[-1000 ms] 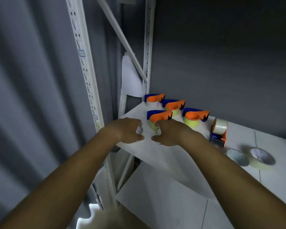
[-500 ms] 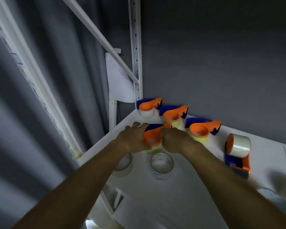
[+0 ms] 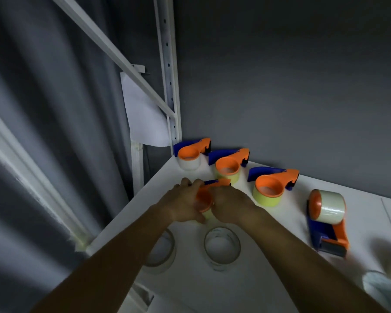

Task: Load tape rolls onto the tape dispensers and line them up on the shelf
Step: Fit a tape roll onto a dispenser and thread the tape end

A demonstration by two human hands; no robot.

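Three dispensers (image 3: 229,164) line the shelf's (image 3: 257,279) back.

I see a white shelf (image 3: 269,279). Three loaded dispensers (image 3: 229,164) line its back edge from 11 toward 1 o'clock. Another dispenser (image 3: 326,219) lies on its side at 3 o'clock. Two loose tape rolls (image 3: 221,247) lie flat near the front edge at 6 o'clock.

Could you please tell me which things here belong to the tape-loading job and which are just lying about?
Job:
held dispenser, gripped by left hand and right hand
three lined-up dispensers
tipped dispenser
loose rolls
shelf

Lying about:
white sheet
curtain
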